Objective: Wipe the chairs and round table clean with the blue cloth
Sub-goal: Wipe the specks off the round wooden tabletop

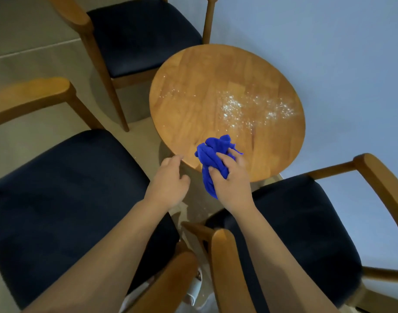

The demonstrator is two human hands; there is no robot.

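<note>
Pale blue wall, beige floor: round table (227, 71) ringed by far chair (143, 35), left chair (69, 199) and right chair (306, 222); table wipe judged about to start.

Head view: white specks (249, 109) are scattered unwiped over the table's far right part. The blue cloth (212, 154) is bunched in the right hand (229, 179), fingers curled round it, over the near rim. The left hand (168, 179) is loosely curled, holding nothing, beside the rim; contact cannot be told. Next, the cloth likely needs pressing flat and sweeping through the specks.
</note>
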